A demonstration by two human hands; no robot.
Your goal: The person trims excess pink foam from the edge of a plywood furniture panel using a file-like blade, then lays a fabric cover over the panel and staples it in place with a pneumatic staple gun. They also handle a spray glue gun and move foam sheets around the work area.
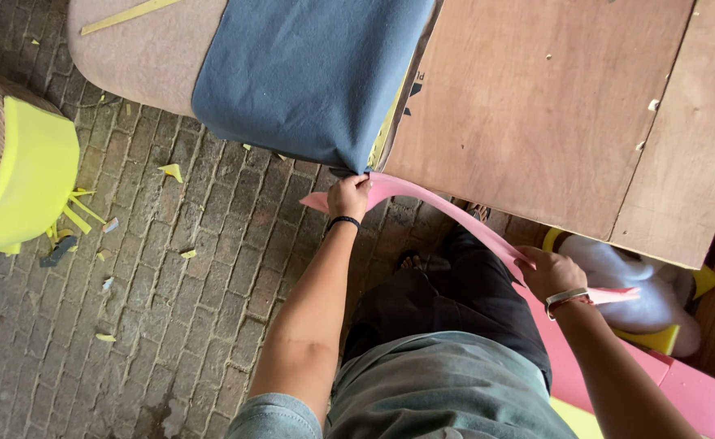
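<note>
Pinching pink strip point(447, 213) – left hand point(347, 197) (fingers shut) | right hand point(549, 272) – fingers clamped

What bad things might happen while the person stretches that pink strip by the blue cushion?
The pink strip is thin and held between the left hand and the right hand; a hard tug might tear it or pull it from the fingers. The left hand presses at the corner of the blue cushion, which overhangs the plywood board, so it might shift. Scraps on the brick floor might be slippery near the person's feet.
</note>
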